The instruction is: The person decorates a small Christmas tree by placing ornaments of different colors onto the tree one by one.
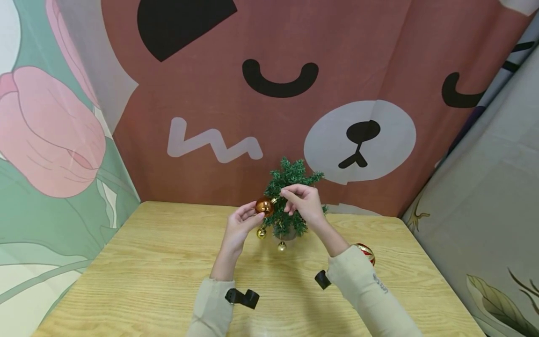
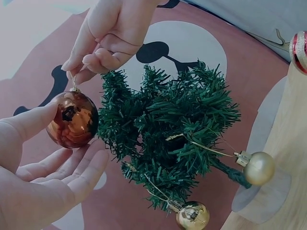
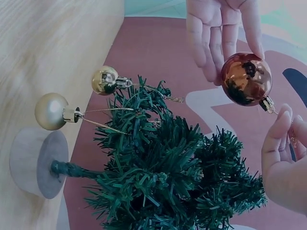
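Note:
A shiny copper Christmas bauble [image 1: 264, 206] is held up in front of a small artificial Christmas tree [image 1: 290, 174], on its left side. My left hand [image 1: 239, 227] holds the ball, its thumb on one side and fingertips on the other. With thumb and index finger, my right hand [image 1: 306, 205] pinches the thin gold string [image 2: 73, 79] tied to the bauble's cap. Two smaller ornaments hang low on the tree by gold strings: a shiny gold bauble [image 2: 193, 216] and a matte gold bauble [image 2: 259, 168].
The tree's round grey base [image 3: 29, 163] stands on the wooden table [image 1: 168, 262], near its back edge. To the right lies a red and gold striped bauble [image 1: 368, 252], partly behind my right sleeve. Printed curtains [image 1: 210, 187] hang behind and at both sides.

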Tool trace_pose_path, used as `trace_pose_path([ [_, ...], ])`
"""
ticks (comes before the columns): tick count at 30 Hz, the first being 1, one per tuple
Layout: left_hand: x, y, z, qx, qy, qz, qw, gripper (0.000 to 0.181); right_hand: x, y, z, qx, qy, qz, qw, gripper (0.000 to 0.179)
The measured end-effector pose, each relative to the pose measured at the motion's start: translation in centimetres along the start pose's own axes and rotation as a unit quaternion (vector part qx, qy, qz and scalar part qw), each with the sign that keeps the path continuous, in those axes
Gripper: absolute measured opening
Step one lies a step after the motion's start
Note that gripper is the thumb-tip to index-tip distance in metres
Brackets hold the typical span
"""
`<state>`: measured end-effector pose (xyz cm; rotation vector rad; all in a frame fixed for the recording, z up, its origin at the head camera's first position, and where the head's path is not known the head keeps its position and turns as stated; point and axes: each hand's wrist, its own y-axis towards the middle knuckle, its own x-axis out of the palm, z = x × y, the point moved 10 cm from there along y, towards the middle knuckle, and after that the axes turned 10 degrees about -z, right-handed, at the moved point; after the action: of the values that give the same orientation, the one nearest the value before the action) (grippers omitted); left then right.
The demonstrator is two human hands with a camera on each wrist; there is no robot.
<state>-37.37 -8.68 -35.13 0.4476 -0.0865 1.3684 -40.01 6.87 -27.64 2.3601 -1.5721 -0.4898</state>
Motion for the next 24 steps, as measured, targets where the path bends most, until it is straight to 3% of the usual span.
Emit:
trace_pose_path([
  [14,0.42,0.03,-0.39,-0.013,0.044,-0.038,0.9983,0.043,0.08,0.24,-0.53,0.004,-0.029,-0.006,0.9996,0.023],
  [24,0.12,0.14,0.36,-0.004,0.081,-0.023,0.9965,0.033,0.2,0.27,-0.8,0.001,-0.056,-0.023,0.9982,0.021],
])
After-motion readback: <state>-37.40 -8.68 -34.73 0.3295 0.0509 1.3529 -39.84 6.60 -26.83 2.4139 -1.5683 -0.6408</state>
